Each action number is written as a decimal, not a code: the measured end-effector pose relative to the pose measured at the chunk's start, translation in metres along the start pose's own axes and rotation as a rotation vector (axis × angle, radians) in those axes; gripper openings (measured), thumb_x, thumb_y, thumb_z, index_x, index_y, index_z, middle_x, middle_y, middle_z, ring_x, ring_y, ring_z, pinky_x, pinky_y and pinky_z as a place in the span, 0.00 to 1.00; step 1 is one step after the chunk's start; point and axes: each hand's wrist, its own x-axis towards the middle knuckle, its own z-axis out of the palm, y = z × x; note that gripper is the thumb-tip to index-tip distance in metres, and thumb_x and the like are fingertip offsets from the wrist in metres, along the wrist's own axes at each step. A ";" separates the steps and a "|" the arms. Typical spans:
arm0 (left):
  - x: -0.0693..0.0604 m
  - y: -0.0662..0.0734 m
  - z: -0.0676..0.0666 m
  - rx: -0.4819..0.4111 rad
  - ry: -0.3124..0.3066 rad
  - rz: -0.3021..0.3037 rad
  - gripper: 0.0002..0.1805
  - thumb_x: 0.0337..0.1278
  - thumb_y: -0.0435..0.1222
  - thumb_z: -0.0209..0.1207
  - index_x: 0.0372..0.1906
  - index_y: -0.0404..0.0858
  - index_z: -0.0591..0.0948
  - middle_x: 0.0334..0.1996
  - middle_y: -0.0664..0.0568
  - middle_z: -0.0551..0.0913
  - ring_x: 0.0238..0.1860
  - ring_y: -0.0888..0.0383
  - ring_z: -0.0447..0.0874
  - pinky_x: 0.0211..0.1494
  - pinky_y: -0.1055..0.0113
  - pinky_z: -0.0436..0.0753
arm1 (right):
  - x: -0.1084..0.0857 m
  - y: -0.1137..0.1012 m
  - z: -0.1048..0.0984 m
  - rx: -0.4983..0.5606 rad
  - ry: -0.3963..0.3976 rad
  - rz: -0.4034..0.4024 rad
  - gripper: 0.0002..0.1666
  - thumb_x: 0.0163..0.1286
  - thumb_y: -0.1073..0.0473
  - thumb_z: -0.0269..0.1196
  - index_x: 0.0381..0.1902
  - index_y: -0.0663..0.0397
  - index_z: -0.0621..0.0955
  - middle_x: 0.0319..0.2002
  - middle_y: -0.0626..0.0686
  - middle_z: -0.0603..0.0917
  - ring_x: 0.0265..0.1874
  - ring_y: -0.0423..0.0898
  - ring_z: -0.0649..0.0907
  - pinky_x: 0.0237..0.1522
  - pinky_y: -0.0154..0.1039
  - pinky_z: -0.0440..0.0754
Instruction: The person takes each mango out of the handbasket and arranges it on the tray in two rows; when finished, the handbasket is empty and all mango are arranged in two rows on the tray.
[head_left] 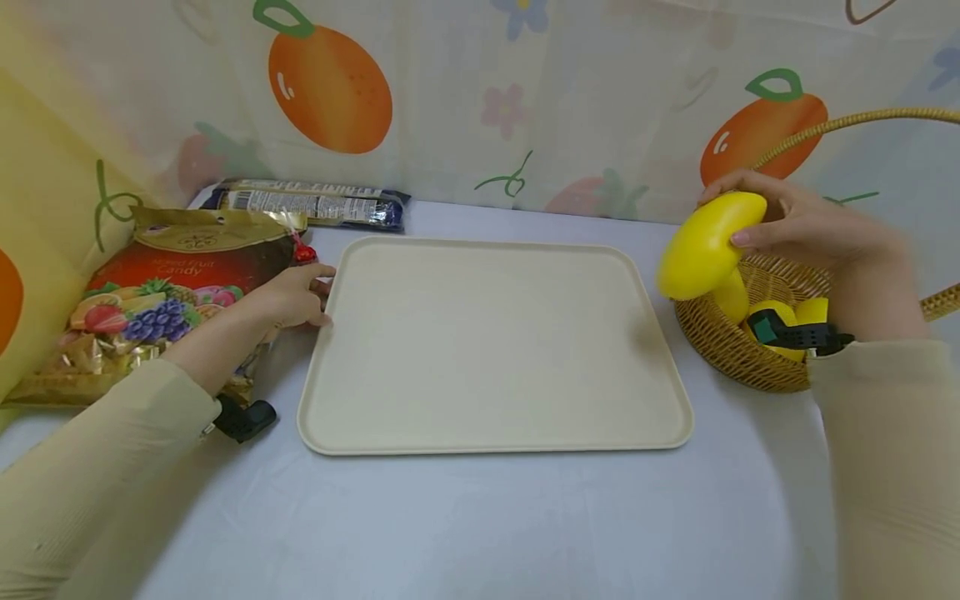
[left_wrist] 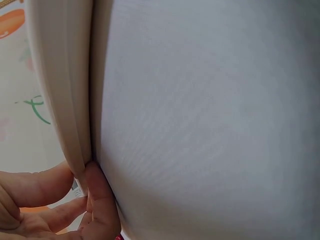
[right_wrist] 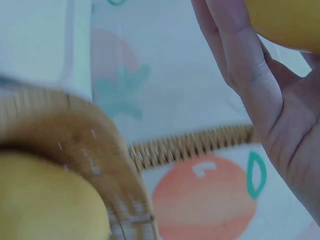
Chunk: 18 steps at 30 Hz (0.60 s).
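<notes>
My right hand [head_left: 810, 218] holds a smooth yellow mango [head_left: 708, 246] above the left side of a wicker basket [head_left: 723, 354], thumb on its near side. In the right wrist view the mango [right_wrist: 290, 25] shows at the top right against the fingers. More yellow fruit [right_wrist: 45, 200] lies in the basket, partly hidden by the right wrist. At the far left of a cream rectangular tray [head_left: 495, 350], my left hand [head_left: 296, 296] pinches the rim. The left wrist view has thumb and fingers [left_wrist: 102, 200] on either side of the tray's edge [left_wrist: 65, 90].
A bag of mixed fruit candy [head_left: 172, 292] lies left of the tray, under the left forearm. Behind it is a dark blue long packet [head_left: 315, 204] by the patterned cloth backdrop [head_left: 450, 100]. The basket's tall handle [head_left: 847, 123] arches up behind the right hand.
</notes>
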 end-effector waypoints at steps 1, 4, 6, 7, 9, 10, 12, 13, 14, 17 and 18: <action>0.000 -0.001 0.000 0.000 0.003 0.001 0.45 0.60 0.22 0.56 0.78 0.31 0.47 0.69 0.29 0.59 0.57 0.41 0.66 0.61 0.53 0.79 | 0.005 0.000 0.003 0.001 -0.001 0.000 0.28 0.67 0.82 0.46 0.65 0.69 0.62 0.51 0.57 0.75 0.40 0.49 0.80 0.40 0.34 0.85; 0.001 -0.001 0.001 -0.003 0.010 0.002 0.44 0.60 0.22 0.55 0.78 0.31 0.47 0.69 0.29 0.59 0.58 0.41 0.66 0.61 0.52 0.79 | 0.018 -0.002 0.014 -0.007 0.020 0.029 0.28 0.67 0.80 0.48 0.64 0.68 0.63 0.50 0.58 0.76 0.39 0.50 0.80 0.38 0.36 0.85; 0.001 -0.002 0.002 -0.003 0.010 0.001 0.44 0.60 0.21 0.55 0.78 0.31 0.47 0.69 0.29 0.59 0.58 0.41 0.66 0.63 0.50 0.78 | 0.027 -0.002 0.020 -0.036 0.028 0.054 0.27 0.67 0.79 0.49 0.64 0.66 0.63 0.48 0.58 0.75 0.37 0.51 0.79 0.36 0.37 0.85; 0.001 -0.002 0.002 0.000 0.008 0.000 0.44 0.60 0.21 0.55 0.78 0.31 0.47 0.69 0.29 0.59 0.59 0.40 0.66 0.64 0.48 0.77 | 0.030 -0.002 0.023 -0.063 0.037 0.072 0.27 0.68 0.78 0.50 0.64 0.63 0.64 0.48 0.57 0.76 0.36 0.50 0.79 0.34 0.37 0.84; 0.001 -0.002 0.001 0.005 0.002 0.000 0.45 0.59 0.21 0.55 0.78 0.31 0.47 0.69 0.28 0.59 0.59 0.40 0.66 0.66 0.47 0.76 | 0.039 -0.002 0.029 -0.082 0.031 0.081 0.27 0.68 0.77 0.51 0.64 0.59 0.66 0.48 0.56 0.75 0.37 0.49 0.79 0.34 0.37 0.82; 0.001 -0.001 0.001 0.007 0.000 -0.001 0.45 0.59 0.21 0.55 0.78 0.31 0.47 0.69 0.28 0.59 0.59 0.40 0.66 0.67 0.46 0.75 | 0.043 -0.001 0.031 -0.084 0.018 0.071 0.27 0.68 0.76 0.51 0.63 0.58 0.66 0.48 0.56 0.75 0.37 0.48 0.79 0.34 0.37 0.81; 0.001 -0.001 0.001 0.010 -0.001 0.000 0.45 0.59 0.21 0.56 0.78 0.31 0.47 0.69 0.28 0.59 0.59 0.40 0.66 0.67 0.46 0.75 | 0.053 0.001 0.036 -0.069 0.001 0.055 0.27 0.67 0.76 0.51 0.62 0.54 0.68 0.47 0.54 0.76 0.39 0.46 0.79 0.36 0.35 0.80; 0.000 -0.001 0.001 0.012 0.002 0.001 0.45 0.59 0.21 0.56 0.78 0.31 0.47 0.69 0.28 0.59 0.59 0.40 0.66 0.66 0.47 0.76 | 0.058 0.001 0.039 -0.068 -0.006 0.046 0.27 0.67 0.76 0.51 0.62 0.53 0.69 0.47 0.54 0.77 0.40 0.45 0.79 0.38 0.35 0.80; 0.000 -0.001 0.001 0.013 0.005 0.003 0.44 0.59 0.21 0.56 0.77 0.31 0.47 0.68 0.29 0.60 0.58 0.40 0.66 0.64 0.48 0.77 | 0.064 0.003 0.041 -0.049 -0.015 0.028 0.27 0.67 0.77 0.52 0.61 0.53 0.69 0.47 0.54 0.78 0.41 0.46 0.80 0.41 0.34 0.80; 0.000 -0.001 0.002 0.013 0.011 0.007 0.44 0.59 0.21 0.55 0.77 0.30 0.47 0.68 0.29 0.60 0.58 0.41 0.66 0.62 0.50 0.79 | 0.079 0.006 0.050 0.004 -0.035 0.017 0.27 0.67 0.77 0.52 0.61 0.53 0.70 0.46 0.52 0.79 0.41 0.45 0.81 0.43 0.34 0.83; 0.000 -0.001 0.003 0.013 0.011 0.010 0.44 0.59 0.21 0.54 0.77 0.30 0.47 0.68 0.28 0.60 0.58 0.41 0.65 0.61 0.50 0.78 | 0.084 0.007 0.053 0.017 -0.037 0.018 0.27 0.67 0.77 0.52 0.61 0.53 0.70 0.46 0.52 0.79 0.41 0.45 0.81 0.43 0.35 0.84</action>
